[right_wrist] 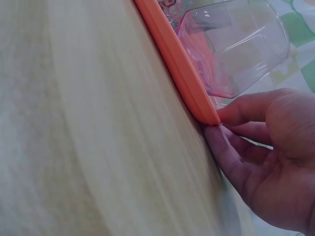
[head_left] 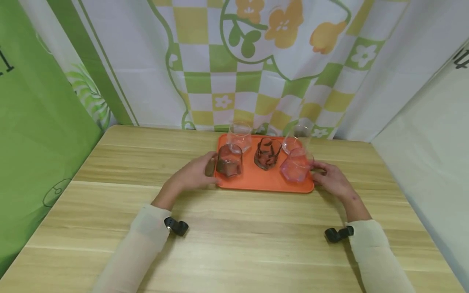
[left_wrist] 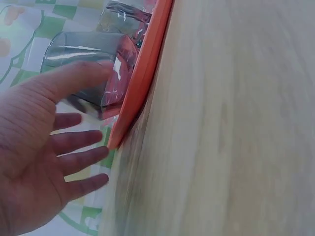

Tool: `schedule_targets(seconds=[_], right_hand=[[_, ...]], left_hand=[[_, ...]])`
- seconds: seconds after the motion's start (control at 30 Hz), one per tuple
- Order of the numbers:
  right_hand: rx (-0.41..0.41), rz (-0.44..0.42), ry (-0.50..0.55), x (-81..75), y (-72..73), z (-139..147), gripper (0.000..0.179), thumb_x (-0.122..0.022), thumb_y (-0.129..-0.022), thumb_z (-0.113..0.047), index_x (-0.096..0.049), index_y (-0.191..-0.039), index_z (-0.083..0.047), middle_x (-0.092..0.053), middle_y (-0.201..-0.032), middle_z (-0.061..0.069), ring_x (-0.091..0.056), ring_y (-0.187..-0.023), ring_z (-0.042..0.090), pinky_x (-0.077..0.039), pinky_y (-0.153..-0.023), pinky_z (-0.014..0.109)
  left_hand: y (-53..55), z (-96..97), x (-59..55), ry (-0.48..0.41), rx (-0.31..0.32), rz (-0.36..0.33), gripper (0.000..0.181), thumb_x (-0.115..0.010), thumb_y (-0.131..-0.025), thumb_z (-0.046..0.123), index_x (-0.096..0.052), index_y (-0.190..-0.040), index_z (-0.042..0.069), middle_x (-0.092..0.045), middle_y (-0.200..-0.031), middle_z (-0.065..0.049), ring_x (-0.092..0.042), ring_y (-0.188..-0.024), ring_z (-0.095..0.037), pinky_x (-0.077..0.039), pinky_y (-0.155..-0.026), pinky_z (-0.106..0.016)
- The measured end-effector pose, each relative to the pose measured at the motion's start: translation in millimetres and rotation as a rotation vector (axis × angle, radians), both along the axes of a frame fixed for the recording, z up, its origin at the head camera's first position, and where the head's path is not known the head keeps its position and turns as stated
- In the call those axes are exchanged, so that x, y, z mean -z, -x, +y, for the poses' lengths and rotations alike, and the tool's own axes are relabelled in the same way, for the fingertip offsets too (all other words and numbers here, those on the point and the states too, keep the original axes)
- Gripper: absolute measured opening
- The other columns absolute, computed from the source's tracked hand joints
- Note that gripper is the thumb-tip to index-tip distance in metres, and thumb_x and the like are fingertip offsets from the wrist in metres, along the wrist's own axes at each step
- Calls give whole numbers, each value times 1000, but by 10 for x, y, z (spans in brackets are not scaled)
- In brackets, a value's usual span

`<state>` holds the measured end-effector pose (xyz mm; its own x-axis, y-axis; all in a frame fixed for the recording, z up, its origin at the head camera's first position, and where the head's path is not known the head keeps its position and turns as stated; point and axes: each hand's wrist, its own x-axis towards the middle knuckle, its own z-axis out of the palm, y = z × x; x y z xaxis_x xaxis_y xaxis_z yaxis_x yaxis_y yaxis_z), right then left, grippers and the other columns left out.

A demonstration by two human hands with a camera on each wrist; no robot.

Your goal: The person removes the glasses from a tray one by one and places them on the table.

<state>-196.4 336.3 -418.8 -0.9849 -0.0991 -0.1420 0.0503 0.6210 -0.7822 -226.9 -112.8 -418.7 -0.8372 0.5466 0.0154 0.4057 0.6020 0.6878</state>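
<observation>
An orange tray (head_left: 253,182) lies on the table and carries several drinking glasses. A grey glass (head_left: 230,162) stands at its front left, a dark glass (head_left: 267,154) in the middle, and a pink-tinted glass (head_left: 296,167) at the front right. Behind them are a clear glass (head_left: 239,136) at left and another clear glass (head_left: 293,142) at right. My left hand (head_left: 196,173) is at the tray's left end, fingers spread and thumb extended beside the grey glass. At the right end, my right hand (right_wrist: 275,152) pinches the tray's rim between thumb and fingers.
The wooden table (head_left: 234,236) extends toward me and to both sides of the tray. A checked, flowered curtain (head_left: 227,81) hangs right behind the table's far edge. Green cloth (head_left: 36,122) hangs at left, and a pale panel (head_left: 432,122) stands at right.
</observation>
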Motion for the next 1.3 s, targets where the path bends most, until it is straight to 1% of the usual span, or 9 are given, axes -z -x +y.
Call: schedule_targets(seconds=[0.13, 0.2, 0.4, 0.5, 0.57, 0.7, 0.9, 1.1, 1.3], right_hand=[[11, -17, 17, 20, 23, 11, 58, -61, -100, -13, -42, -151, 8, -52, -143, 28, -57, -121, 36, -54, -85, 23], [21, -29, 9, 26, 33, 14, 60, -62, -99, -14, -42, -152, 6, -52, -144, 27, -57, -121, 35, -54, -85, 25], [36, -52, -19, 35, 49, 34, 65, -69, -97, -19, -43, -152, 2, -52, -143, 24, -57, -116, 32, -50, -84, 26], [26, -49, 9, 40, 49, 36, 65, -71, -97, -18, -43, -152, 3, -52, -142, 25, -59, -111, 26, -52, -82, 25], [18, -43, 29, 45, 53, 42, 66, -71, -97, -17, -42, -152, 4, -52, -141, 26, -61, -106, 20, -53, -81, 24], [13, -42, 51, 55, 62, 42, 67, -71, -97, -14, -40, -153, 4, -52, -141, 27, -63, -100, 13, -53, -80, 22], [7, -32, 75, 84, 57, 39, 67, -71, -96, -11, -39, -153, 4, -51, -141, 27, -63, -100, 12, -51, -83, 20], [0, -18, 95, 110, 69, 54, 64, -69, -96, -8, -40, -152, 5, -51, -140, 27, -63, -97, 11, -52, -82, 20], [3, -17, 104, 126, 80, 57, 65, -69, -96, -7, -40, -152, 5, -51, -139, 27, -63, -95, 8, -52, -81, 20]], left_hand=[[25, 50, 6, -114, -42, 15, 93, -85, -87, 34, -32, -160, 10, -46, -153, -14, -45, -139, -39, -40, -110, -54], [36, 89, 6, -169, -57, 4, 95, -86, -86, 34, -31, -160, 11, -45, -153, -13, -46, -138, -39, -42, -108, -55], [53, 217, 37, -307, -128, -52, 104, -90, -82, 33, -27, -162, 9, -42, -156, -11, -45, -138, -35, -43, -106, -55], [36, 267, 45, -351, -160, -68, 107, -91, -80, 36, -28, -162, 10, -41, -157, -8, -43, -139, -34, -43, -107, -54], [29, 292, 51, -371, -168, -71, 107, -91, -79, 36, -29, -162, 10, -40, -158, -8, -43, -139, -34, -43, -107, -55], [20, 329, 51, -406, -170, -71, 102, -91, -80, 35, -32, -160, 12, -44, -153, -8, -48, -133, -35, -45, -103, -54], [19, 364, 53, -446, -154, -65, 90, -91, -82, 29, -40, -155, 14, -51, -146, -12, -52, -126, -35, -48, -98, -50], [22, 376, 44, -456, -131, -59, 78, -86, -87, 23, -45, -153, 11, -53, -144, -12, -51, -129, -30, -43, -104, -48], [20, 379, 33, -458, -123, -64, 77, -85, -88, 22, -44, -153, 10, -52, -145, -14, -49, -132, -30, -41, -107, -50]])
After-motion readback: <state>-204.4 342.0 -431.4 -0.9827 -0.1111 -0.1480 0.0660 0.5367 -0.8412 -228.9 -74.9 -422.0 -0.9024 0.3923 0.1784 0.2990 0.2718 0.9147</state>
